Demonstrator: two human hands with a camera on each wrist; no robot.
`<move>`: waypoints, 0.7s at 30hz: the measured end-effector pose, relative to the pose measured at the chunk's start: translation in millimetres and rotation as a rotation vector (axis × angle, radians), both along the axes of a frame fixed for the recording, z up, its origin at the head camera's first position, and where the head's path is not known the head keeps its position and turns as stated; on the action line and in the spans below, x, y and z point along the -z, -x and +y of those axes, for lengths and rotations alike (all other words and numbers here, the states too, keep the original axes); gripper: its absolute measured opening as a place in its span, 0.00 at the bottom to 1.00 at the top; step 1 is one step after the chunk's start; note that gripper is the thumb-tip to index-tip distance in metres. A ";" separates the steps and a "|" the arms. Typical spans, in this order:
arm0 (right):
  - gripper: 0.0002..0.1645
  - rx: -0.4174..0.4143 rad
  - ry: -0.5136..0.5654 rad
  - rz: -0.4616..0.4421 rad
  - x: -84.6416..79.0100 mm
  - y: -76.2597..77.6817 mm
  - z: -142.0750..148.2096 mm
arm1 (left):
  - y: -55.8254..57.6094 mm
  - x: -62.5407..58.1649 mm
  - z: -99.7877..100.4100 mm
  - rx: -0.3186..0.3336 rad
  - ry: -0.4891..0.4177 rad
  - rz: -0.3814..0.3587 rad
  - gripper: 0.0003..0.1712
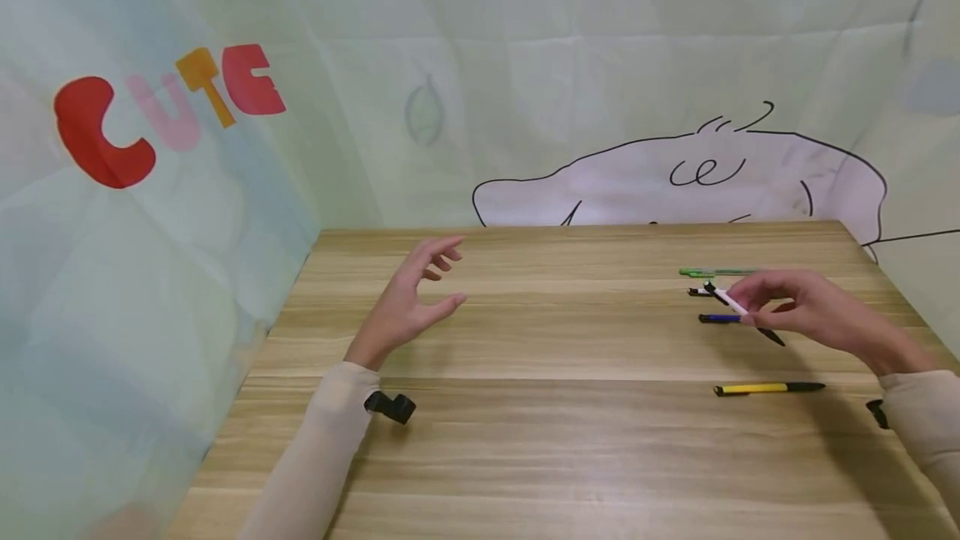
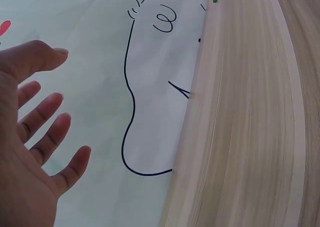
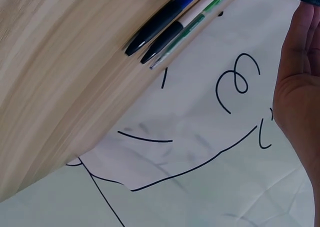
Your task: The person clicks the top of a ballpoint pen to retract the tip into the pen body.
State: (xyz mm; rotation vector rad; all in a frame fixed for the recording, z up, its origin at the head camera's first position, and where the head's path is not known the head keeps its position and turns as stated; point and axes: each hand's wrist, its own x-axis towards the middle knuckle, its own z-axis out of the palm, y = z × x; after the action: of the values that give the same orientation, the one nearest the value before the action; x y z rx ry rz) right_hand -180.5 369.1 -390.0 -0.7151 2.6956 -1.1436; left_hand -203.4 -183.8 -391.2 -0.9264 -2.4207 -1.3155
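My right hand (image 1: 813,307) pinches a white pen with black ends (image 1: 727,301) between thumb and fingers, slanting above the table. In the right wrist view, only a dark end of that held pen shows beside the hand (image 3: 300,82). Beneath and behind it lie a green pen (image 1: 697,272), another white-and-black pen (image 3: 187,23) and a blue pen (image 3: 172,14), roughly side by side. Nearer the front rests a yellow pen with black ends (image 1: 765,388). My left hand (image 1: 405,302) hovers over the left part of the table, fingers spread and loosely bent, holding nothing.
The wood-grain table (image 1: 525,440) reaches back to a pale printed cloth (image 1: 525,90) with a line drawing. Cloth with the letters CUTE (image 1: 97,140) hangs at the left. A black wrist strap piece (image 1: 392,407) sits on the left sleeve.
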 end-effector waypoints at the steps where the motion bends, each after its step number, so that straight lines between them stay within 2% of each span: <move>1: 0.19 -0.019 0.004 -0.004 0.8 0.4 1.8 | -0.1 0.1 -0.8 -0.001 0.003 0.002 0.43; 8: 0.22 -0.174 -0.033 -0.020 9.5 2.2 13.1 | -1.3 0.9 -4.7 -0.002 0.008 0.009 0.43; 14: 0.20 -0.243 -0.014 -0.097 13.8 1.4 19.8 | -4.1 1.1 -5.0 -0.021 0.009 -0.016 0.43; 17: 0.19 -0.276 0.000 -0.119 15.6 2.4 21.4 | -8.8 -4.2 -2.1 -0.021 0.000 -0.030 0.43; 21: 0.20 -0.318 0.012 -0.130 21.5 5.5 23.5 | -19.2 -19.4 4.0 -0.009 -0.011 -0.037 0.41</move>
State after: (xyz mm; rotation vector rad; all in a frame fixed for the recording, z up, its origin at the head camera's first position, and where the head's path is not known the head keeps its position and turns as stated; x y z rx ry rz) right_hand -186.0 392.6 -411.6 -0.9903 2.3623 -1.0852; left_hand -184.1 -179.9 -371.8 -0.8946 -2.4401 -1.3532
